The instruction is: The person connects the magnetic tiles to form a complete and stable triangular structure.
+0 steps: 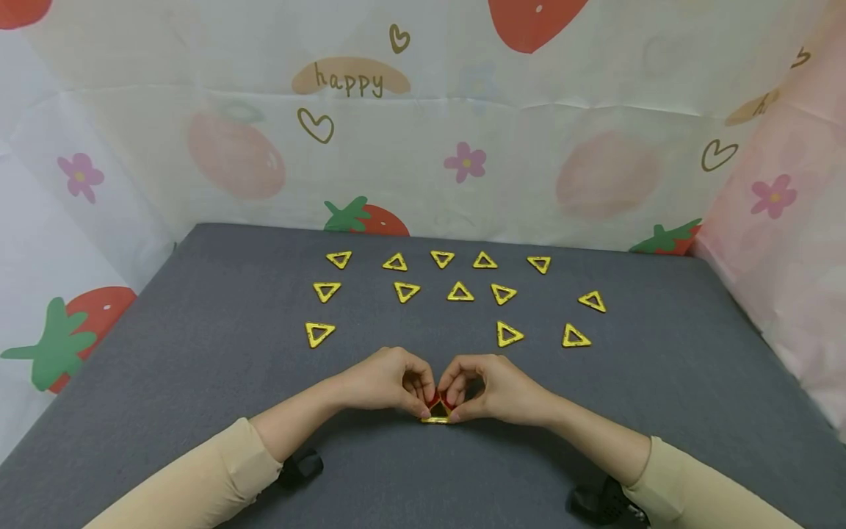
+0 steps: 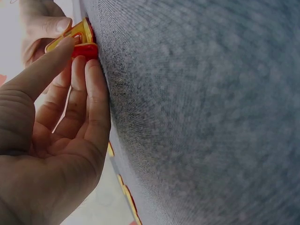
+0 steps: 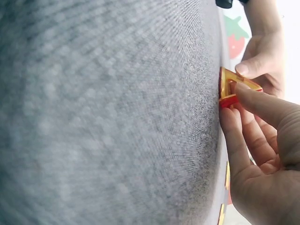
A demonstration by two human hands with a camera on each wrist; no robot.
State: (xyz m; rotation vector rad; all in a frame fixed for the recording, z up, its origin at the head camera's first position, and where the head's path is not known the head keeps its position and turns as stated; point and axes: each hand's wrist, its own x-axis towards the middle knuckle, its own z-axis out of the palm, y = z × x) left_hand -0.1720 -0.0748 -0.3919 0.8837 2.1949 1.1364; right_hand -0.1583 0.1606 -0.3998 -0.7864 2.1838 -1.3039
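Observation:
Both hands meet at the near middle of the table around small yellow-and-red triangle tiles [image 1: 435, 421]. The left hand [image 1: 385, 380] pinches the left side between thumb and fingertips. From the other side, the right hand [image 1: 507, 389] pinches with its thumb on the yellow face. In the left wrist view the tiles [image 2: 88, 33] stand raised at the table surface, with a yellow front and a red side. The right wrist view shows the tiles [image 3: 224, 84] with their lower edge right at the cloth. Fingers hide much of them, so I cannot tell how many are held.
Yellow triangle tiles lie flat in loose rows beyond the hands, such as one triangle tile [image 1: 319, 333] at left and another triangle tile [image 1: 575, 336] at right. A dark grey cloth [image 1: 198, 353] covers the table. A printed curtain [image 1: 396, 162] hangs behind.

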